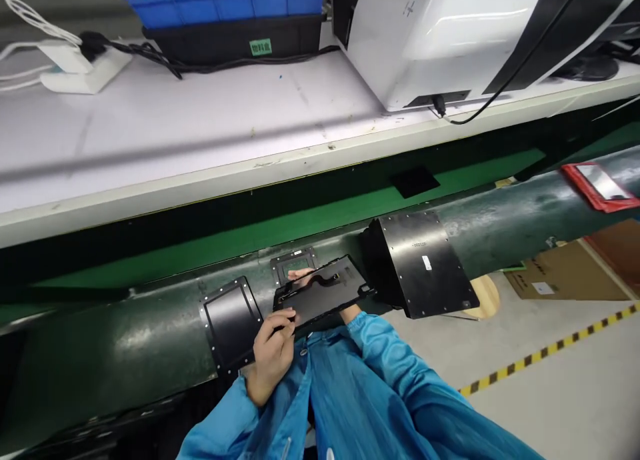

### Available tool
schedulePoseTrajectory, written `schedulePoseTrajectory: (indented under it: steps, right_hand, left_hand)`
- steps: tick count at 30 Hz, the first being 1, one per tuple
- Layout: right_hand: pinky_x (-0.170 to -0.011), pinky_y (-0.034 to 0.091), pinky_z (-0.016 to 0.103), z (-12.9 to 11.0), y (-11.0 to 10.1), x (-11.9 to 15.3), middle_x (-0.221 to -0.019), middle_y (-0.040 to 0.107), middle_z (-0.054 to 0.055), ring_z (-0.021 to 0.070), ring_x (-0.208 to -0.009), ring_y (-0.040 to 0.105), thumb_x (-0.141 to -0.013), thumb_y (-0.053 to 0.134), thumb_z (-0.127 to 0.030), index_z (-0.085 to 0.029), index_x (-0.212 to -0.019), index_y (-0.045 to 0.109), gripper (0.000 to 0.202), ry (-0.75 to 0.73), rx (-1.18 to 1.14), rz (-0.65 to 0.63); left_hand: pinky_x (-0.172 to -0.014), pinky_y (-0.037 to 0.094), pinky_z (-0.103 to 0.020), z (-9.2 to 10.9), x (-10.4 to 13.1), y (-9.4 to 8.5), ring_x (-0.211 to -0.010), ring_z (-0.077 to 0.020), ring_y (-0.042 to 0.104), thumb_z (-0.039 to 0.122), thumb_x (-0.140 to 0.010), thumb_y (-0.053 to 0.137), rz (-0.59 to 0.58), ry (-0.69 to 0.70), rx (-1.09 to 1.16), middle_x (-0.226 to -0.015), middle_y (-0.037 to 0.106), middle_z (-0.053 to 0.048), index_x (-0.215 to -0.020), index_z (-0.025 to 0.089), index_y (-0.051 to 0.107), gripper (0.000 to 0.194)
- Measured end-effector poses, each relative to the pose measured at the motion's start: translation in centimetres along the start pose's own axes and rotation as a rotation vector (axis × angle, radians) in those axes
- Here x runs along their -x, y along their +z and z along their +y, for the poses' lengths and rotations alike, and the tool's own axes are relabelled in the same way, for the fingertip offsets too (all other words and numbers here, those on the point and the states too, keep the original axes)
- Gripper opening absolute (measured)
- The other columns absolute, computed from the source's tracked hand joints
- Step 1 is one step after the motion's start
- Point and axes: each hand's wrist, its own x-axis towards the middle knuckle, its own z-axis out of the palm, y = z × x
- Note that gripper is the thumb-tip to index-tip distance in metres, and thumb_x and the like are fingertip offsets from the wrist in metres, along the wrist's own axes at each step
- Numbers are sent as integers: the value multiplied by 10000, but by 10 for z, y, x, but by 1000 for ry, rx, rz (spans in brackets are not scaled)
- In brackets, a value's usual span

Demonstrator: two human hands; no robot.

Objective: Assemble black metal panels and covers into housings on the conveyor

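I hold a dark, glossy display panel [327,290] with a dark ribbon-like strip on its upper face, tilted just above the work surface. My left hand [274,345] pinches its near left corner, thumb and fingers closed on the edge. My right hand [351,312] supports it from below; its fingertips show past the far edge and the palm is hidden. Left of the panel lies a black plate [233,323] with small light dots around its border. Behind it is a small black frame [285,265] with an opening. To the right, black studded plates [425,263] overhang the near edge.
A green conveyor belt [150,333] runs left to right under these things. A red-edged sheet [603,187] lies far right. Beyond the belt, a white shelf [190,140] carries a blue bin [225,7] and a white machine [440,33]. A cardboard box [565,270] stands beyond the right plates.
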Motion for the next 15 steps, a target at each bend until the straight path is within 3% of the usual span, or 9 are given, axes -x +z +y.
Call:
schedulePoseTrajectory:
  steps: [3,6,10,15]
  right_hand:
    - [-1118,573,494,-4,13,-10,-1321,771,49,289,-1290,698,-723,912,-491,-271,-1026,786,395,82,-318,-332]
    - [-1107,551,501,7,10,-10,-1211,802,94,316,-1210,728,-589,992,-508,-226,-1011,777,551,180,-522,-505]
    - [-1008,564,415,36,-15,2,-945,817,28,243,-966,766,-547,1030,-364,-215,-931,757,495,223,-553,-359]
    - [-890,572,369,64,-28,1,-928,821,45,229,-846,756,-572,1011,-353,-184,-985,776,505,403,-416,-189]
  left_hand:
    - [-818,676,-349,4,11,4,-965,-186,768,80,-948,684,-4,-204,113,-1049,734,-39,-930,228,663,151]
    - [-841,637,-360,-2,21,7,-947,-201,756,224,-947,735,-25,-483,243,-1025,769,-52,-868,218,653,114]
    - [-776,545,-294,-30,36,15,-810,-173,669,420,-832,848,77,-875,337,-839,706,-19,-777,200,605,332]
    - [-642,422,-228,-80,76,28,-639,-109,496,544,-672,927,79,-1171,514,-663,526,58,-711,213,464,571]
